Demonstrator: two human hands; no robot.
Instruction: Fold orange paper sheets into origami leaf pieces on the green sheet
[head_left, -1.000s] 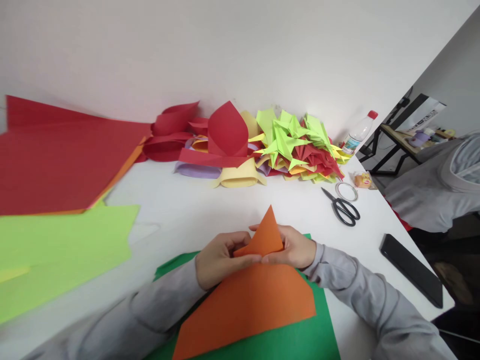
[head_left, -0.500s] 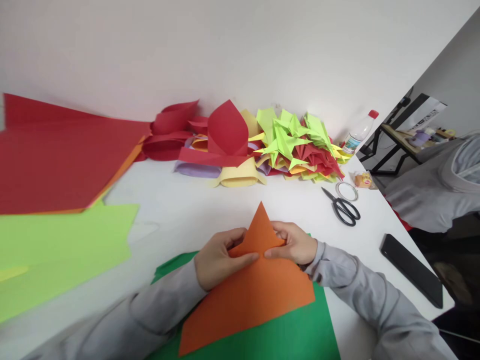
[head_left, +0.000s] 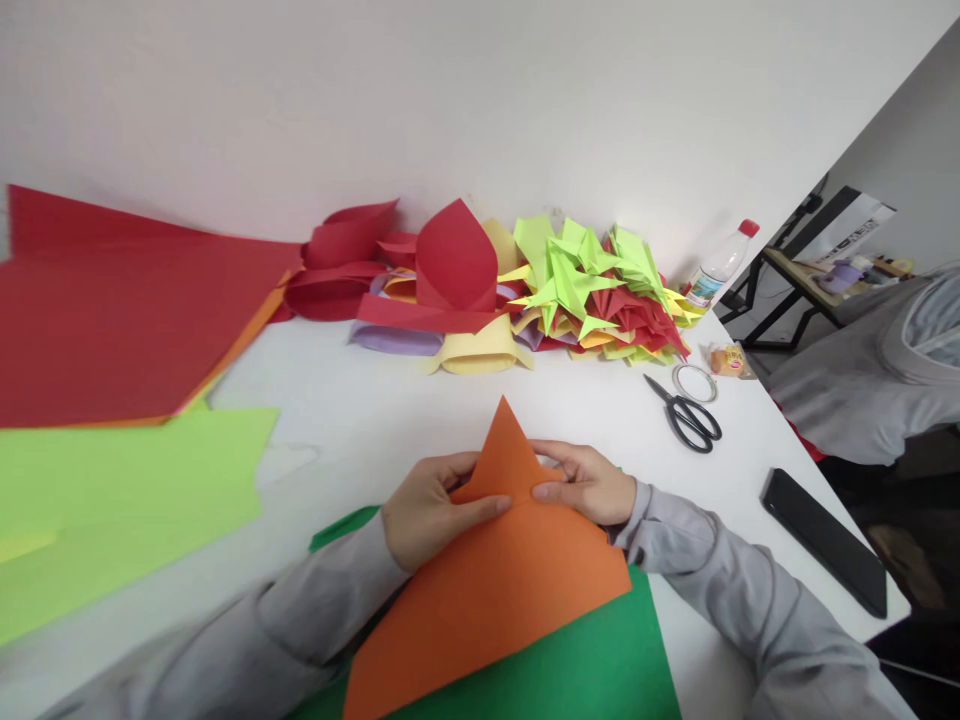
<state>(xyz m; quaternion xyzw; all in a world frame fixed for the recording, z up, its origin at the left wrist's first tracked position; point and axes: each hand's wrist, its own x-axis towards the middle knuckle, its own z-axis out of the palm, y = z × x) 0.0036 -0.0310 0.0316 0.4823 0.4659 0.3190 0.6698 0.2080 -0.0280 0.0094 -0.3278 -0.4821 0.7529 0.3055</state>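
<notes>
An orange sheet of paper is held up between my two hands, its pointed tip standing at the top and its wide part slanting toward me. My left hand pinches it on the left just below the tip, thumb on the near face. On the right, my right hand grips the same paper with the thumb in front and fingers behind. Both thumbs nearly meet at the middle. Beneath the orange paper lies green paper, partly covered by it and by my left arm.
Large red sheets and light green sheets lie at left. Along the wall are folded red paper shapes and spiky green paper pieces. Right are a bottle, scissors, tape roll, phone and a person's grey clothing.
The orange paper has shifted slightly left with its tip a little higher. My left hand has moved slightly left with it; both hands keep their hold.
</notes>
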